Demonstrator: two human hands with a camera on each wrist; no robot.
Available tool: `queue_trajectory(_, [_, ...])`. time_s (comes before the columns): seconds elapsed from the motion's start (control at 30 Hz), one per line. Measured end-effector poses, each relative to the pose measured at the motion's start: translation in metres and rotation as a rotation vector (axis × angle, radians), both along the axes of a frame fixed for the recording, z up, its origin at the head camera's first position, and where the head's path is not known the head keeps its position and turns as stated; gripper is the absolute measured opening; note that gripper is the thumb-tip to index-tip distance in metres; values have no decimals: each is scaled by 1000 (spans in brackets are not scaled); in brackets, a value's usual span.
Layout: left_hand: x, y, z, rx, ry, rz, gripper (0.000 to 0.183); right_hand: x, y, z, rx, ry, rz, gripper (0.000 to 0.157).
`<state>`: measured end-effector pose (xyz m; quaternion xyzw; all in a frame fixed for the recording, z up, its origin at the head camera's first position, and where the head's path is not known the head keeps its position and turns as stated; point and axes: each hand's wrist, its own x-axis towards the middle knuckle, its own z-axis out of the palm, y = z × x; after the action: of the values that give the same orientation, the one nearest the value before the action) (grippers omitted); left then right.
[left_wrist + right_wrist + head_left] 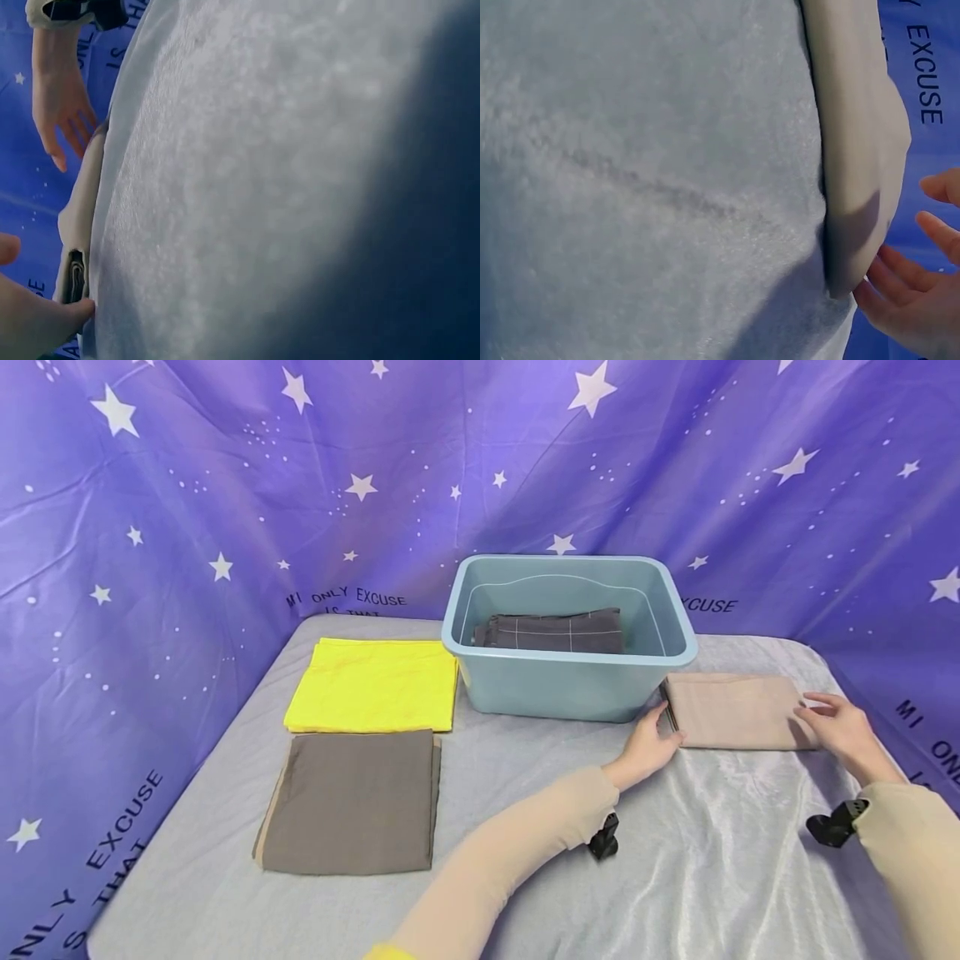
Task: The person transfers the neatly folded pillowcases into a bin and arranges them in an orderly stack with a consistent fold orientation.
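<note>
A folded beige cloth (733, 712) lies flat at the right, close beside the bin. At its left end, where dark inner layers show, my left hand (647, 748) has its thumb at the front corner and fingers along the edge. My right hand (846, 732) is at the opposite end, fingers extended. In the right wrist view, some fingertips of the right hand (911, 300) touch the end of the beige cloth (847, 135), thumb held apart. The left wrist view shows the open folds of the beige cloth (88, 187) beside the left thumb.
A blue-grey bin (555, 687) stands at the back, with a dark checked cloth (558, 632) inside. Left of it lie a folded yellow cloth (375, 685) and, nearer, a folded grey-brown cloth (352, 802). A starry purple curtain (420, 468) hangs behind the grey velvety cover (525, 777).
</note>
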<state>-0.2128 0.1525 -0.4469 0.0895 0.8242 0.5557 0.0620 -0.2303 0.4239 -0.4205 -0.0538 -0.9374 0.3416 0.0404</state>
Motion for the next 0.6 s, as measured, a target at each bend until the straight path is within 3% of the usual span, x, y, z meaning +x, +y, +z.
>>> queue_trajectory(0.27, [-7,6,-4,85,-105,28,52,0,5,-9,-4,-13,38,56])
queue_trajectory(0.47, [-12,11,-5,222,-176,104,51,-3,6,-12,-21,-21,16,55])
queue_trajectory(0.6, [-15,12,-5,275,-207,120,51,-2,7,-12,-70,-57,-1,53])
